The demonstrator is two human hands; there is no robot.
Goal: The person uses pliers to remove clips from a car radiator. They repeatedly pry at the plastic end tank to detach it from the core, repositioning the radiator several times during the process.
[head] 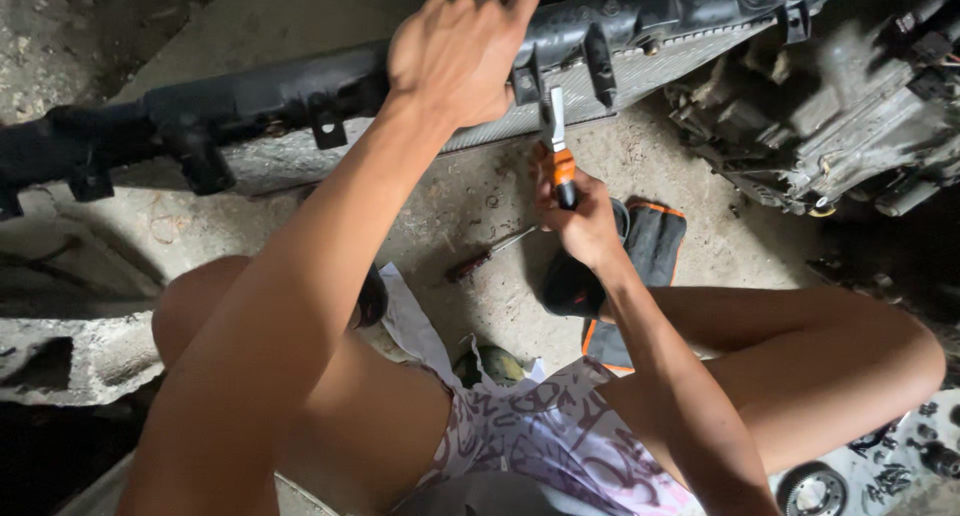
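Head view: left hand (455, 56) clamps the black plastic tank of the finned metal radiator (600, 36) propped on the concrete floor; right hand (580, 216) fist-tight on the orange-handled screwdriver (558, 141), tip at the tank seam. Best to pry square, brace firmly.

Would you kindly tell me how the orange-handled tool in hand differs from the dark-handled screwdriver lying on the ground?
The orange-handled tool is gripped upright by the right hand against the black radiator; the dark-handled screwdriver lies flat, untouched, on the concrete floor. It looks slimmer. Both are hand tools.
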